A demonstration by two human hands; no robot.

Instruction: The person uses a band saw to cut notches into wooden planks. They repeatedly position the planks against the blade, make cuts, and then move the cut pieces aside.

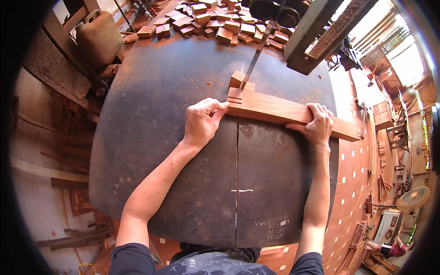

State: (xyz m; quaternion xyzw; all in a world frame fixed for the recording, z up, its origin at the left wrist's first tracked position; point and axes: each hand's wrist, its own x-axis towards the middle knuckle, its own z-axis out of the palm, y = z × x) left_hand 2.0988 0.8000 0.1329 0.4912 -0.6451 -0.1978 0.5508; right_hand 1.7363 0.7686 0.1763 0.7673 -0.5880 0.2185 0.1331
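Note:
A long reddish wooden beam lies across the dark metal saw table, its right end reaching past the table's edge. The band saw blade comes down to the beam near its left end, by a narrow sawn end section. My left hand is closed, thumb and fingers pinching at that left end. Farther right, my right hand grips the beam with fingers over the top and thumb on the near side. Just behind the left end sits a small wooden block.
Several cut wooden blocks are heaped along the table's far edge. A metal saw arm rises at the far right. Beyond the left edge stands a dusty plastic jerrycan. On the right are a tiled floor, a fan and another person.

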